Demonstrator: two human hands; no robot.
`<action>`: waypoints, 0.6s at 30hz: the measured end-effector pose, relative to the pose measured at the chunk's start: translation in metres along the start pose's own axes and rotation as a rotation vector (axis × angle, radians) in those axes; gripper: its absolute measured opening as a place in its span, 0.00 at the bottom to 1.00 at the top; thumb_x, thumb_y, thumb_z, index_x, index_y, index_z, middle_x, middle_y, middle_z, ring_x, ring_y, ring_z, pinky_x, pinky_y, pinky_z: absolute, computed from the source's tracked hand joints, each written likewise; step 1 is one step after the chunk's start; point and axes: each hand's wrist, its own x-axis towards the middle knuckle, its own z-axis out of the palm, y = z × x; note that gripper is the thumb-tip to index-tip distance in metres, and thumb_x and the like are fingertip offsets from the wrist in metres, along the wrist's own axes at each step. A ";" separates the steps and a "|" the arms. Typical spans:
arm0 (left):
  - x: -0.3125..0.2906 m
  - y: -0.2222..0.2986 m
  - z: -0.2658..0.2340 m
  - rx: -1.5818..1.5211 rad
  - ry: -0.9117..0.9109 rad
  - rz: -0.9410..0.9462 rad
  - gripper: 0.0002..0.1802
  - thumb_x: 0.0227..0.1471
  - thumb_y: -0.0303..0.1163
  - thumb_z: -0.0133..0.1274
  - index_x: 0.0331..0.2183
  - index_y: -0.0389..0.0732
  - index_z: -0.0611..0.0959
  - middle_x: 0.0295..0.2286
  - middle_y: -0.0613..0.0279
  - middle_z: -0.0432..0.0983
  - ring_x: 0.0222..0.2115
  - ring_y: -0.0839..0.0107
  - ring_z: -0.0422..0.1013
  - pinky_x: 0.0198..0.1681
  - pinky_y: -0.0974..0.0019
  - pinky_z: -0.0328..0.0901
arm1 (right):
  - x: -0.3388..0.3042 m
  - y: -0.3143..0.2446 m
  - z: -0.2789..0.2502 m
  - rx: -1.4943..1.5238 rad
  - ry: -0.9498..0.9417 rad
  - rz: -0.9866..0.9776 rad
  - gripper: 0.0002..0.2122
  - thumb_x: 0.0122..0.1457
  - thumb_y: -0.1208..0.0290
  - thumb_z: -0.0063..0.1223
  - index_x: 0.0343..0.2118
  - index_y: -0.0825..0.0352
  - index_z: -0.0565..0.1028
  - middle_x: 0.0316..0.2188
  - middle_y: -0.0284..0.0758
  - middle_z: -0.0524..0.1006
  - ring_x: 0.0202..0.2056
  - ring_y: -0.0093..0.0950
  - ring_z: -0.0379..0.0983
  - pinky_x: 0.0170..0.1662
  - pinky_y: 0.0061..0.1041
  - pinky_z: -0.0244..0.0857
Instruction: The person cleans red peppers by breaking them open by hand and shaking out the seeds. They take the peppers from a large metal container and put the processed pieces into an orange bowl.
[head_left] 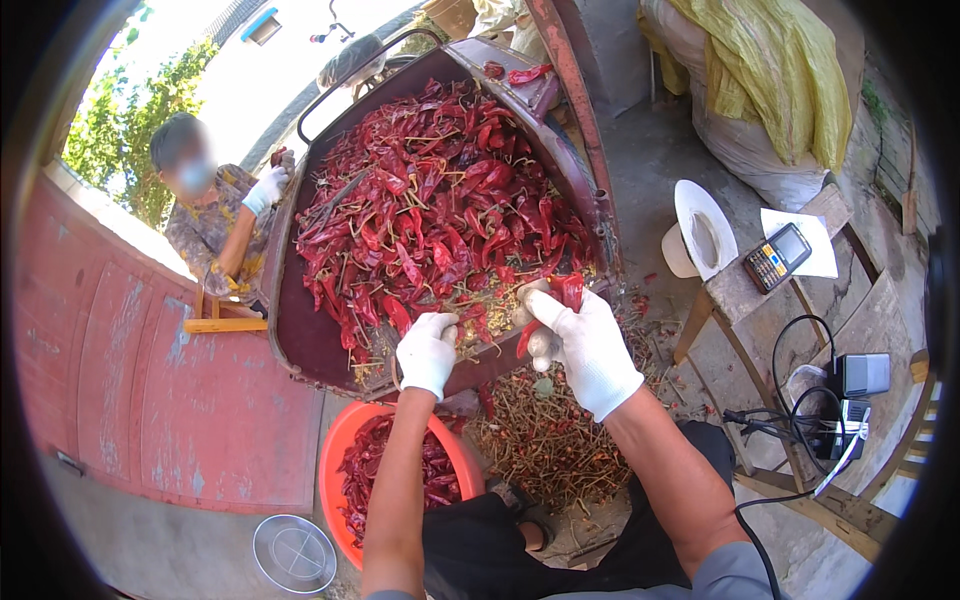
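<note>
Both my hands wear white gloves and are over the near edge of a dark red metal cart bed [283, 300] heaped with dried red chili peppers [440, 200]. My right hand [592, 350] is closed on a red chili pepper [568, 290]; red skin also shows below its thumb. My left hand [427, 353] has its fingers curled together at the cart's edge, and what they hold, if anything, is hidden. Loose yellow seeds and a few peppers lie between the two hands. Below my left forearm stands an orange basin [332, 480] with more red peppers in it.
A pile of pepper stems [550, 440] covers the floor between my legs. Across the cart's left side sits another person [220, 220] in white gloves. On the right are a wooden bench [745, 285] with a hat [705, 230] and a handheld keypad device [777, 257], plus cables [800, 420].
</note>
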 end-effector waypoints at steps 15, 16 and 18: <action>0.021 0.018 0.002 -0.103 0.103 -0.196 0.12 0.50 0.33 0.62 0.38 0.39 0.85 0.30 0.56 0.82 0.30 0.64 0.77 0.36 0.62 0.70 | 0.003 0.011 0.006 -0.075 0.015 0.054 0.07 0.63 0.68 0.53 0.39 0.65 0.75 0.27 0.30 0.79 0.19 0.16 0.70 0.20 0.18 0.65; 0.018 0.028 -0.004 -0.233 0.135 -0.269 0.13 0.51 0.29 0.62 0.39 0.34 0.85 0.28 0.58 0.83 0.27 0.75 0.75 0.33 0.69 0.69 | 0.002 0.011 0.006 -0.115 0.031 0.053 0.07 0.63 0.69 0.54 0.40 0.65 0.75 0.27 0.30 0.78 0.19 0.16 0.70 0.20 0.17 0.65; 0.006 0.050 -0.020 -0.411 0.112 -0.363 0.11 0.52 0.27 0.61 0.38 0.33 0.84 0.28 0.63 0.82 0.26 0.80 0.73 0.32 0.72 0.68 | 0.001 0.014 0.006 -0.158 0.043 0.062 0.07 0.62 0.69 0.55 0.39 0.66 0.75 0.26 0.29 0.78 0.19 0.15 0.69 0.20 0.17 0.64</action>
